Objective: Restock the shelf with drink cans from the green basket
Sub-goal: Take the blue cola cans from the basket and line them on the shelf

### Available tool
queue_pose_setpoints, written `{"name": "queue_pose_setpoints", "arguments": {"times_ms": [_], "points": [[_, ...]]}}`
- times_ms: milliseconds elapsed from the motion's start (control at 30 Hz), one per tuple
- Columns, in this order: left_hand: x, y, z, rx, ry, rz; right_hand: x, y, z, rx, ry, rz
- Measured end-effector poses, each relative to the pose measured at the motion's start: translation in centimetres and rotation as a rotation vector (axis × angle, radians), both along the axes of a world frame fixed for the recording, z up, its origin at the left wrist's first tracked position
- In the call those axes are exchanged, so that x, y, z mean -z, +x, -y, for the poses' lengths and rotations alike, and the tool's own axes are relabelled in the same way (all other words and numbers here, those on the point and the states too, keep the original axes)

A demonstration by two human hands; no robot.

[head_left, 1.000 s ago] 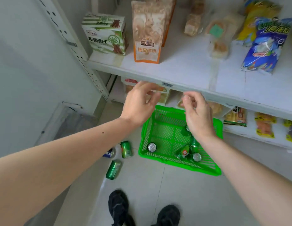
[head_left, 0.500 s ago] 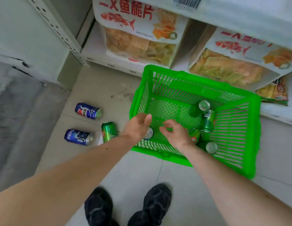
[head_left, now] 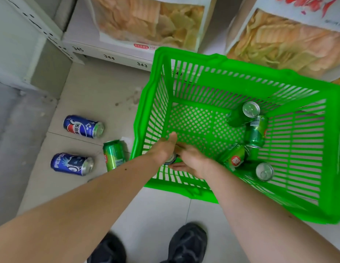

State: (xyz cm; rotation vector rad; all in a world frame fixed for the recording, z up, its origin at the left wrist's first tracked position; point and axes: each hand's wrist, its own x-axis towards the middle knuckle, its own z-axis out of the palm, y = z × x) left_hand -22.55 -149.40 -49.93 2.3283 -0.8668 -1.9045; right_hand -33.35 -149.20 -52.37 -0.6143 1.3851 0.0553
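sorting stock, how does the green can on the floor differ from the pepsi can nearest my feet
The green can is green with a red logo; the Pepsi can is blue with white lettering. The green can lies beside the green basket; the Pepsi can lies further left. Their ends point in different directions. Both lie on their sides on the floor tiles.

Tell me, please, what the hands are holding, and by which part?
Both the left hand and right hand close around one can in the green basket, near its top rim; the exact grip is hidden.

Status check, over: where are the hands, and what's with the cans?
Both hands, left and right, down in the green basket, closing round one can. Four green cans at basket's right. Three cans loose on the floor.
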Motion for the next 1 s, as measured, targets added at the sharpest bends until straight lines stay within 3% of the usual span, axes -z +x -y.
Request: {"name": "queue_pose_setpoints", "arguments": {"times_ms": [200,433,700,800,1000], "points": [[-1.0,-0.4,0.0,0.012,-0.051,0.027,-1.6,0.1,0.6,0.109,-0.050,-0.004],[-8.6,0.2,1.4,0.004,-0.261,-0.019,-10.7,-1.7,3.3,0.221,-0.153,-0.023],[-24.4,0.3,5.4,0.281,-0.687,-0.029,-28.9,-4.5,7.7,0.215,-0.258,-0.015],[-30.3,0.0,7.0,0.360,-0.733,-0.087,-36.2,-5.5,9.1,0.185,-0.298,-0.014],[-42.5,-0.8,9.7,0.325,-0.776,-0.319,-51.0,-7.1,10.8,0.138,-0.370,-0.052]]}}
